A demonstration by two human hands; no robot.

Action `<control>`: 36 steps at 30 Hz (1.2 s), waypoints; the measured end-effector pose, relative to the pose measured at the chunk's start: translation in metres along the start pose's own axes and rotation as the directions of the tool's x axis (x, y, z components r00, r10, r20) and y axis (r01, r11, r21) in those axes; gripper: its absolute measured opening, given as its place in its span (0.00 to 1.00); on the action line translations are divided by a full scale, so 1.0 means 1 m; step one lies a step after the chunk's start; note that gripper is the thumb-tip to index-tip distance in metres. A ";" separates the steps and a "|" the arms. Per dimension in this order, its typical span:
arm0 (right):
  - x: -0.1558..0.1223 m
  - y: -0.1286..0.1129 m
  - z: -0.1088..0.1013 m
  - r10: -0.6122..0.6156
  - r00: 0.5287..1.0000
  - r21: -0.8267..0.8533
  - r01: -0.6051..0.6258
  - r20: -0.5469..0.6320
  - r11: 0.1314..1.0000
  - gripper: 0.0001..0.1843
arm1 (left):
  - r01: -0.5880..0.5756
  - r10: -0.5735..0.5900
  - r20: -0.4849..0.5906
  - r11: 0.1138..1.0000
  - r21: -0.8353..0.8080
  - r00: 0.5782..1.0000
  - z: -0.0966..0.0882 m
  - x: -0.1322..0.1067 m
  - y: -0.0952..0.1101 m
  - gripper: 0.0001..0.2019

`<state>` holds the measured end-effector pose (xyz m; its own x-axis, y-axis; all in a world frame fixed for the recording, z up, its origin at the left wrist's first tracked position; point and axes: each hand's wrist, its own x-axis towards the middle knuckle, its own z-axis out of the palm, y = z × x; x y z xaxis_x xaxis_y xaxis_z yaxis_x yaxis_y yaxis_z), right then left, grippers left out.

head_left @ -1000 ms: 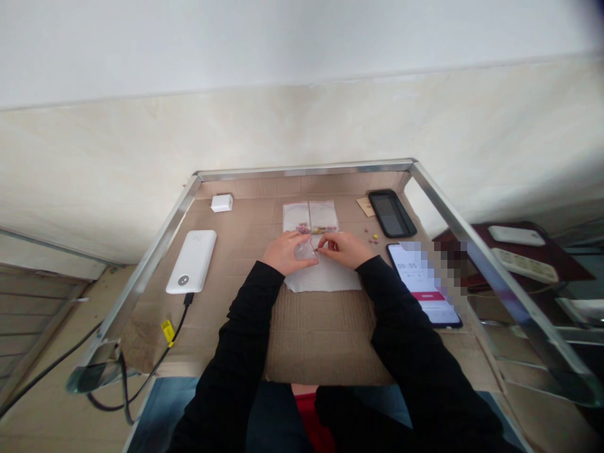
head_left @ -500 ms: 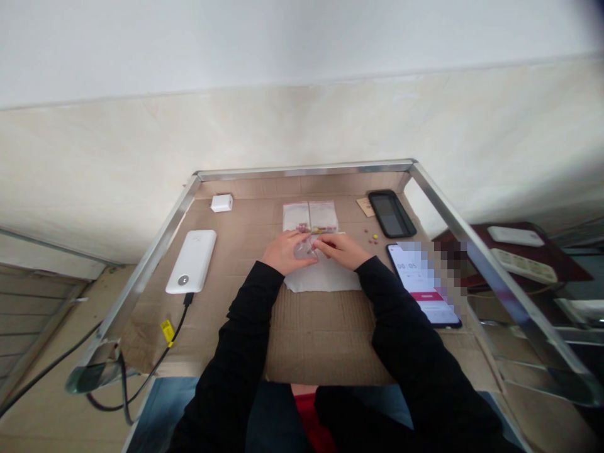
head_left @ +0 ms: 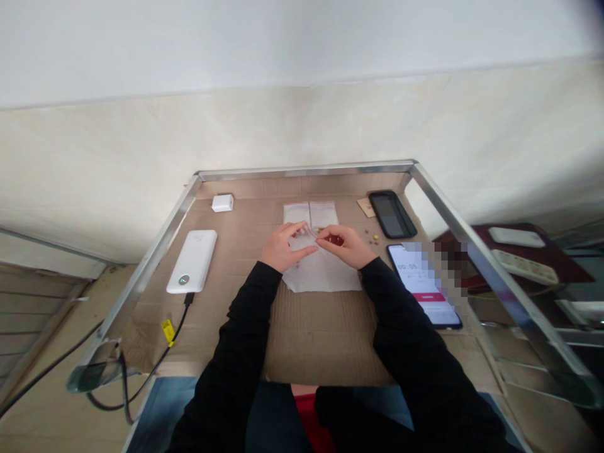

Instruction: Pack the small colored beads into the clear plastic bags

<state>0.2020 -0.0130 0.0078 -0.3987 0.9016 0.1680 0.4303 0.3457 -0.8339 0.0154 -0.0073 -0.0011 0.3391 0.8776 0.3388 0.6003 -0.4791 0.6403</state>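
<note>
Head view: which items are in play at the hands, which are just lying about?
In play:
left hand, right hand
small clear plastic bag between them
clear plastic bags on the white paper sheet
small coloured pellets

Lying about:
white power bank
black cable
white charger
black phone
lit phone

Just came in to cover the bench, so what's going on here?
One person is working bare-handed over a white paper sheet on a cardboard-covered table. The left hand pinches a small clear plastic bag. The right hand sits beside it, fingers drawn together near something small and red. Two more clear bags lie flat beyond, small coloured pieces sit to the right, and a phone shows a timer-like screen.
</note>
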 end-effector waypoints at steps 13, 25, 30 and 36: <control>0.003 0.005 -0.004 0.062 0.970 0.246 -0.002 -0.237 0.969 0.23 | 0.201 -0.141 0.153 0.836 -0.511 0.978 0.004 0.005 -0.007 0.14; 0.004 0.003 0.002 0.119 0.984 0.236 -0.147 0.130 0.961 0.15 | 0.339 -0.273 0.206 0.655 -0.676 0.940 0.003 0.006 -0.006 0.15; 0.005 0.005 0.001 0.139 0.982 0.253 -0.168 0.131 0.953 0.15 | 0.365 -0.280 0.237 0.636 -0.680 0.930 0.003 0.006 -0.007 0.15; 0.005 0.006 0.003 0.087 0.982 0.236 -0.126 0.171 0.964 0.15 | 0.375 -0.248 0.282 0.645 -0.666 0.927 0.001 0.005 -0.005 0.16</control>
<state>0.2007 -0.0069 0.0020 -0.4921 0.8705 0.0029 0.2740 0.1581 -0.9487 0.0150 -0.0005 -0.0034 0.3692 0.9285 -0.0393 0.0325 0.0293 0.9990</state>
